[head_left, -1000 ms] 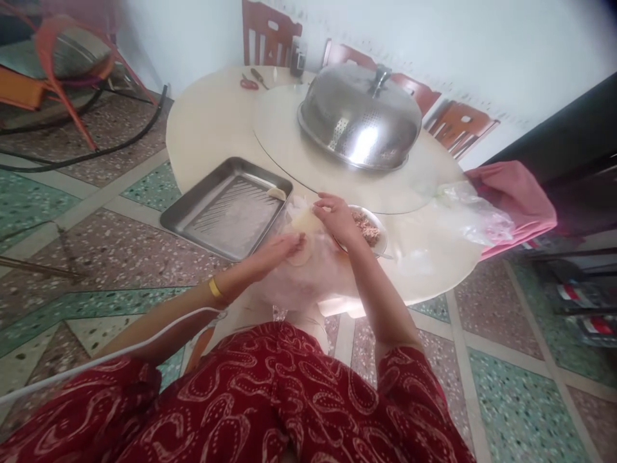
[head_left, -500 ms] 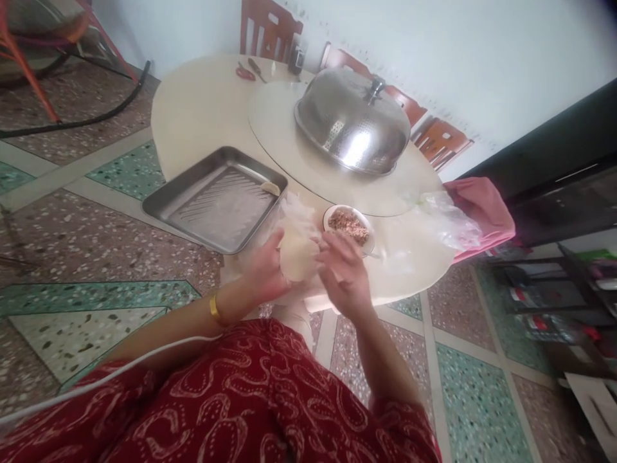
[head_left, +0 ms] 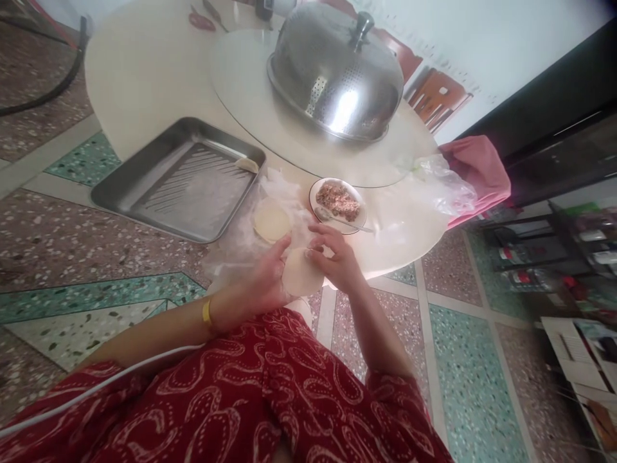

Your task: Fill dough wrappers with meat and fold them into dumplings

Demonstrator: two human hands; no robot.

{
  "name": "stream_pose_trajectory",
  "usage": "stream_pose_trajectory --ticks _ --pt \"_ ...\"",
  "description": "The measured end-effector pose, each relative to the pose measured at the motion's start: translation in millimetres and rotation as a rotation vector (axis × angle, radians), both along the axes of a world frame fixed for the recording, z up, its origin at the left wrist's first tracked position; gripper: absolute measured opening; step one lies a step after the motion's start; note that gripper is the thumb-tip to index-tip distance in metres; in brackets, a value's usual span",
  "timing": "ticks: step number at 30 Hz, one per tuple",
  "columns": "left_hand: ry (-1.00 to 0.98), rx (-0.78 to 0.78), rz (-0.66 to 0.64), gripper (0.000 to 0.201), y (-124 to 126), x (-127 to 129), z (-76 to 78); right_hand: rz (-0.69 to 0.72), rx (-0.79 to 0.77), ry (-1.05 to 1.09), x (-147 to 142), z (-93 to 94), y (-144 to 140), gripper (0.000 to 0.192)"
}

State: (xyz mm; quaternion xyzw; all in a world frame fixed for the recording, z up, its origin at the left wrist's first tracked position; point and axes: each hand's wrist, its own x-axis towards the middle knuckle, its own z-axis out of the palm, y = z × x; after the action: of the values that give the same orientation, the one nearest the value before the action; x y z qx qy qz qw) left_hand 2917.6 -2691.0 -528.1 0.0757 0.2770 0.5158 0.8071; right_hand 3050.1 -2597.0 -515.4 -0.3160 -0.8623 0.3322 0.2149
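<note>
A round pale dough wrapper (head_left: 301, 273) lies across my left hand (head_left: 263, 283) at the table's near edge. My right hand (head_left: 337, 257) pinches the wrapper's far rim with its fingertips. More wrappers (head_left: 271, 220) lie stacked on a clear plastic sheet (head_left: 231, 247) just beyond my left hand. A small white bowl of minced filling (head_left: 338, 202) with a spoon (head_left: 354, 225) stands right of the stack. The steel tray (head_left: 135, 193) to the left holds one folded dumpling (head_left: 247, 164) at its far corner.
A domed steel food cover (head_left: 335, 74) sits on the turntable (head_left: 241, 83) of the round table (head_left: 139, 71). Clear plastic bags (head_left: 446, 183) and a pink cloth (head_left: 482, 170) lie at the right edge. Scissors (head_left: 202, 19) lie at the far side. Wooden chairs (head_left: 436, 93) stand behind.
My hands lifted one wrapper off the stack and drew it toward me to the table's edge. The view tilted down and closer to the table.
</note>
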Motion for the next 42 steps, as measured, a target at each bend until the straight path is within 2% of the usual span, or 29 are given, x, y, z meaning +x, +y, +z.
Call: stream_pose_trajectory --ticks 5,7,8,10,11,13,16,19,24,28,30,34,37,40,42 --pt "-0.039 -0.108 0.142 0.041 2.8 7.1 4.8 -0.062 0.085 0.021 4.4 -10.4 0.5 0.011" --pt "-0.062 -0.187 0.172 0.034 2.7 8.5 4.6 -0.156 0.153 0.083 15.4 -15.6 4.7 0.013" --pt "-0.062 -0.227 0.189 0.031 2.6 9.0 3.8 -0.248 0.19 0.124 24.1 -18.7 9.0 0.017" --pt "-0.037 -0.291 0.216 0.028 2.7 9.7 1.9 -0.525 0.233 0.208 45.7 -26.2 21.9 0.028" --pt "-0.017 -0.311 0.224 0.027 3.2 10.1 1.1 -0.67 0.197 0.247 56.9 -30.3 30.1 0.035" --pt "0.003 -0.323 0.204 0.026 5.7 11.4 1.1 -0.843 -0.022 0.354 75.1 -38.7 47.3 0.047" --pt "-0.009 -0.334 0.151 0.027 12.9 13.4 4.0 -0.846 -0.232 0.423 83.6 -49.7 69.4 0.053" --pt "-0.018 -0.359 0.176 0.032 20.4 14.0 6.0 -0.785 -0.381 0.505 74.2 -54.6 83.2 0.05" --pt "-0.032 -0.335 0.219 0.036 24.1 9.0 5.7 -0.696 -0.566 0.635 59.9 -45.4 90.8 0.041" --pt "-0.014 -0.346 0.236 0.033 22.1 4.9 7.5 -0.631 -0.603 0.666 45.1 -36.2 85.7 0.035" --pt "-0.003 -0.337 0.227 0.031 20.0 4.3 7.6 -0.613 -0.475 0.6 31.4 -34.7 82.3 0.032" --pt "-0.016 -0.275 0.181 0.029 15.3 2.3 6.5 -0.571 0.039 0.294 12.2 -30.2 76.6 0.028" --pt "-0.056 -0.301 0.158 0.032 14.9 -1.4 7.4 -0.516 0.263 0.228 21.5 -20.0 71.9 0.031" --pt "-0.071 -0.32 0.219 0.038 17.4 -4.2 9.6 -0.393 0.519 0.194 41.4 -9.2 69.9 0.025" --pt "-0.084 -0.315 0.267 0.042 19.5 -4.3 11.9 -0.308 0.618 0.167 50.8 -6.0 71.9 0.02"
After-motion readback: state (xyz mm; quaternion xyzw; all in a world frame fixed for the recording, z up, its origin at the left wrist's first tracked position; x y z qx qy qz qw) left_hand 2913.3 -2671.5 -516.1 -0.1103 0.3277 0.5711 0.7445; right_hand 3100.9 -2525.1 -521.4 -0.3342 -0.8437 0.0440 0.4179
